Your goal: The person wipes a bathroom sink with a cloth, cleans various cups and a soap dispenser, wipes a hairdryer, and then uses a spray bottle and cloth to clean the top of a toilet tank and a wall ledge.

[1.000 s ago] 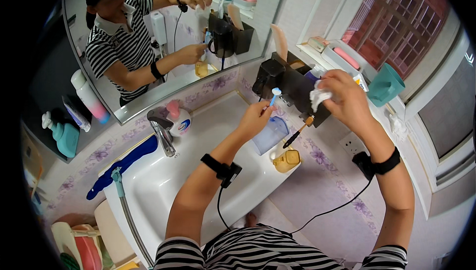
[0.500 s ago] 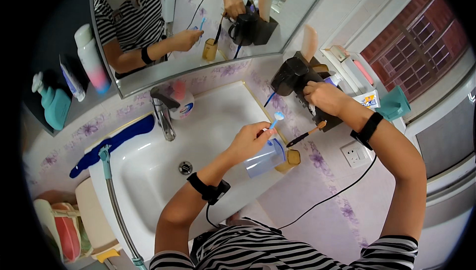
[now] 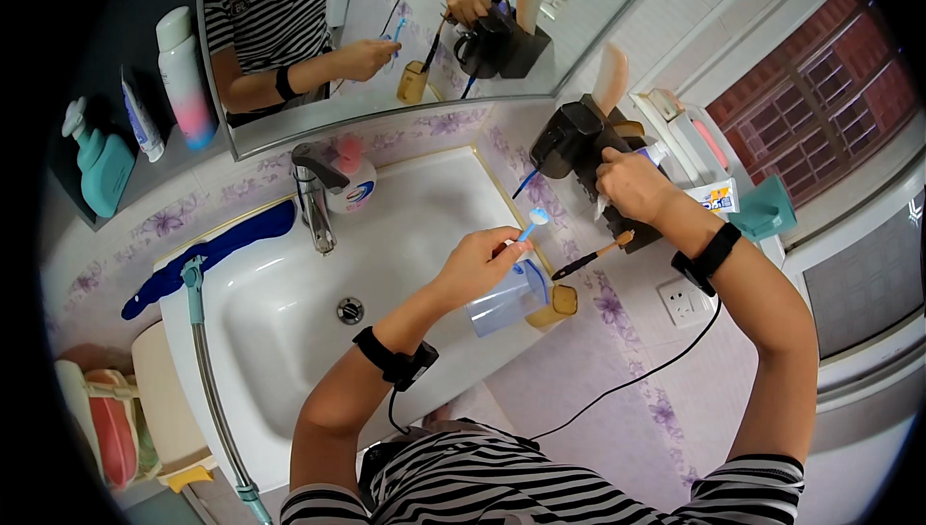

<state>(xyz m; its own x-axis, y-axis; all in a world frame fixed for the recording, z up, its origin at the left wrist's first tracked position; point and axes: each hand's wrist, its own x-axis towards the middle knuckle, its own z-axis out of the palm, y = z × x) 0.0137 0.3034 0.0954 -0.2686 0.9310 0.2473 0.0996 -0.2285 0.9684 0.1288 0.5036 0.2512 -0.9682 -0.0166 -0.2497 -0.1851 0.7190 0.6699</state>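
Note:
My left hand (image 3: 475, 267) is closed over the right side of the sink. Out of its fingers points a blue toothbrush (image 3: 529, 226) with a white head. Just below that hand is a clear bluish plastic cup (image 3: 506, 298); whether my fingers also hold it is hidden. My right hand (image 3: 632, 182) reaches to a black wall rack (image 3: 590, 166), its fingers bent down at the rack's front. A bit of something white shows under them, too covered to name. A black cup (image 3: 564, 139) sits on the rack, left of my right hand.
The white sink (image 3: 280, 351) has a faucet (image 3: 316, 202) and a soap bottle (image 3: 352, 182) behind it. An amber cup (image 3: 555, 305) and a dark-handled brush (image 3: 590, 260) are at the right. A toothpaste tube (image 3: 712, 197) and teal cup (image 3: 769, 211) lie beyond my right wrist.
The view has shifted slightly. My left hand still holds the toothbrush, now tilted a little differently. My right hand stays at the rack.

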